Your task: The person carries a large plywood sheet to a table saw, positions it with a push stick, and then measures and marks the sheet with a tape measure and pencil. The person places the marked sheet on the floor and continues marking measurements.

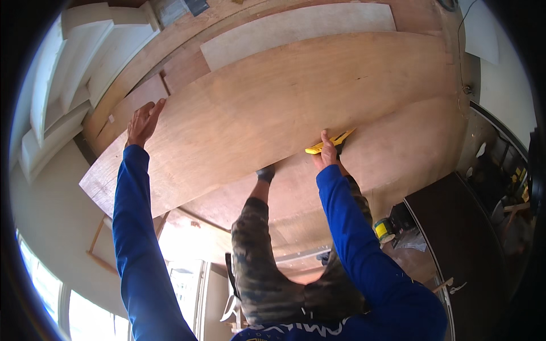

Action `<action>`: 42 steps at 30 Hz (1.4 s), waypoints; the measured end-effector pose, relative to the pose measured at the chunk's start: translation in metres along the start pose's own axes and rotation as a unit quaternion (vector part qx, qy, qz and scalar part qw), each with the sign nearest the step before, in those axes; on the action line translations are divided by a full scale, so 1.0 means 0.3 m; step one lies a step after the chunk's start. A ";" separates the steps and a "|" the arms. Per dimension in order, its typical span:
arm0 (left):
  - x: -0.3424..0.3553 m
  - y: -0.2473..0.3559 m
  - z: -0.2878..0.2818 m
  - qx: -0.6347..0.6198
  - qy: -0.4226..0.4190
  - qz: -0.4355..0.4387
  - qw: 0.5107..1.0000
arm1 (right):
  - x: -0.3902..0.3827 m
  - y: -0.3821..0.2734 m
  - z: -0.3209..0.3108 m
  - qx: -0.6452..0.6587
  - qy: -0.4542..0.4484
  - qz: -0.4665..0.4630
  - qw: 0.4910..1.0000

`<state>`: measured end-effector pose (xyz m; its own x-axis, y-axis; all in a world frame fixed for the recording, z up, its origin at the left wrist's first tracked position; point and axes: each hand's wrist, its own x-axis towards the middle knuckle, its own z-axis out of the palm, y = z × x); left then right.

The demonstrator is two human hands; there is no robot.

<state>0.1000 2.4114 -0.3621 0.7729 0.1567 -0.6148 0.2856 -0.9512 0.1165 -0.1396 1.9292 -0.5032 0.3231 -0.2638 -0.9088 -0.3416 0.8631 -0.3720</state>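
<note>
A long, tan plywood sheet lies across the middle, over another pinkish plywood surface. My left hand is at the sheet's far left edge, index finger extended and other fingers bent over that edge. Near the sheet's lower edge, my right hand grips a yellow-and-black cutter-like tool, its exact kind hard to make out. My foot is at the sheet's lower edge.
A pale board strip lies beyond the sheet. White curved wooden pieces stand at upper left. A dark panel, a yellow-labelled roll and dark clutter are at right. A cable runs along the upper right.
</note>
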 end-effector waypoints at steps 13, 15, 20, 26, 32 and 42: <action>0.287 -0.188 0.440 0.001 0.087 0.076 0.993 | 0.206 0.218 -0.135 0.054 -0.009 0.055 0.997; 0.196 -0.186 0.450 0.033 0.044 0.078 0.995 | 0.169 0.191 -0.122 0.085 -0.039 0.109 0.990; -0.317 -0.074 0.512 -0.083 -0.040 0.074 0.993 | -0.046 -0.068 -0.094 0.008 -0.057 0.168 0.984; -1.104 0.072 0.553 -0.190 -0.195 -0.097 0.957 | -0.389 -0.536 -0.205 -0.225 -0.022 0.082 0.971; -1.873 0.276 0.392 -0.393 -0.375 -0.428 0.722 | -0.727 -0.961 -0.410 -0.563 0.066 -0.012 0.823; -1.809 0.733 -0.069 -0.136 -0.445 -0.058 0.883 | -0.988 -1.137 -0.744 -0.787 0.045 -0.043 0.613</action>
<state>-0.2451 2.1226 0.0133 0.0134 -0.1372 -0.9904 0.5530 -0.8243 0.1217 -0.3157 1.6170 -0.1489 0.3748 -0.3630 -0.8531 -0.7784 -0.6231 -0.0768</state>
